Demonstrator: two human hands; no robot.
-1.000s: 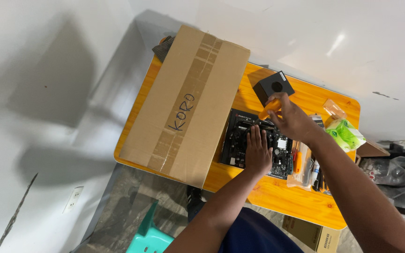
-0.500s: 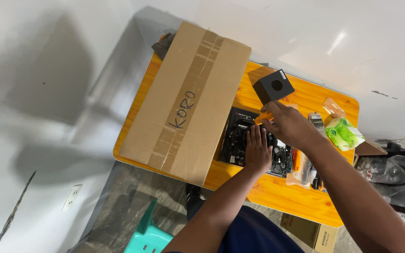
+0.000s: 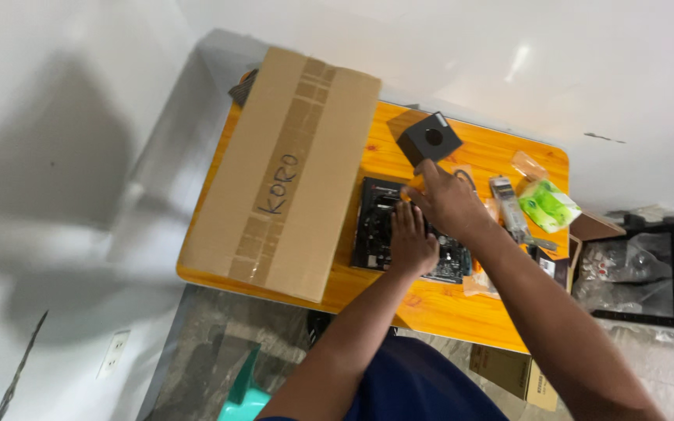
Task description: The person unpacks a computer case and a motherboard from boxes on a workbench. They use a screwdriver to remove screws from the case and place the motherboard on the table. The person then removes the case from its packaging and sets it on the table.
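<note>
A black circuit board (image 3: pixel 372 226) lies flat on the orange wooden table (image 3: pixel 493 156). My left hand (image 3: pixel 411 238) rests flat on the middle of the board, fingers together and pointing away from me. My right hand (image 3: pixel 448 201) hovers over the board's far edge, its fingers pinched on a small orange object (image 3: pixel 416 184) that is mostly hidden. A black cube-shaped box (image 3: pixel 429 139) with a round hole on top stands just beyond my right hand.
A long taped cardboard box (image 3: pixel 290 171) covers the table's left half. At the right lie a green packet (image 3: pixel 549 204), small clear bags and tools (image 3: pixel 511 209). A small open carton (image 3: pixel 590 228), a black rack (image 3: pixel 665 273), a floor carton (image 3: pixel 509 370) and a teal stool (image 3: pixel 243 390) surround the table.
My right hand has come down from beside the black cube box to the board's far edge, still holding the orange object. My left hand has stayed on the board.
</note>
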